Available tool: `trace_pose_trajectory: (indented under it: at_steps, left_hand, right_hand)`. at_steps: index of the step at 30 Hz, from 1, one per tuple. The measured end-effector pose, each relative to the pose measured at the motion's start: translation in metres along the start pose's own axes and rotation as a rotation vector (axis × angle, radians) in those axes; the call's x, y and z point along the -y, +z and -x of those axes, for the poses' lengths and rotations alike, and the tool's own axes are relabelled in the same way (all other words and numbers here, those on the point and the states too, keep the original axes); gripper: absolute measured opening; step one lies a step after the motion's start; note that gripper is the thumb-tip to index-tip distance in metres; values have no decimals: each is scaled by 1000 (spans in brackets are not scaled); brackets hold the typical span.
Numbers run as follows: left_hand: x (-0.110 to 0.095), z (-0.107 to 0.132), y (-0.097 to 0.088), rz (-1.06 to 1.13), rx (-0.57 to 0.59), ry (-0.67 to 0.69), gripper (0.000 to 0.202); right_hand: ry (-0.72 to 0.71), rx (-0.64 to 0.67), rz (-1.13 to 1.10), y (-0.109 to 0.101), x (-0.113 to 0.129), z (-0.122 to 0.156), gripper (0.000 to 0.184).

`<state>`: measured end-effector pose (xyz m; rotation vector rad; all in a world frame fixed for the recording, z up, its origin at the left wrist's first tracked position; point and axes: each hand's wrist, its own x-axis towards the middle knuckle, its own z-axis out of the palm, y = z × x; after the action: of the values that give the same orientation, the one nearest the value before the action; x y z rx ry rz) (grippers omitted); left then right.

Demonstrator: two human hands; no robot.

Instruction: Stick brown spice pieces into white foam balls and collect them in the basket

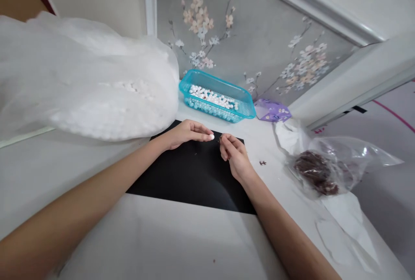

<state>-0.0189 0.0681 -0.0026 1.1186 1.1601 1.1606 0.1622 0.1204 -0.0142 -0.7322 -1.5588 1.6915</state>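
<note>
My left hand (186, 134) pinches a small round white ball (212, 137) at its fingertips, above the black mat (181, 176). Just to the right, my right hand (234, 154) is closed in a pinch on a tiny dark piece (219, 140), its exact kind too small to make out. A narrow gap lies between the ball and that piece. Behind both hands stands a turquoise plastic basket (212, 79) with many white balls (210, 97) in it, a few showing brown specks. Some small brown pieces (262, 163) lie on the table right of my right hand.
A large, full white translucent bag (110, 85) bulges on the left. Right of the basket sits a purple packet (272, 110). Farther right, a clear plastic bag (356, 154) holds a dark brown mass (314, 170). A flower-patterned grey wall panel (259, 25) rises behind the white table (162, 241).
</note>
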Motion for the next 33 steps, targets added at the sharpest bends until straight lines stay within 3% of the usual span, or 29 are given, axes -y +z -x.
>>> trace_pose_trajectory:
  at_steps: [20, 33]
  left_hand:
    - [-1, 0, 0, -106, 39, 41, 28]
    - [-3, 3, 1, -55, 50, 35, 25]
  right_hand:
    - [-10, 37, 104, 3, 2, 1, 22]
    - [-14, 58, 123, 2, 1, 2, 24]
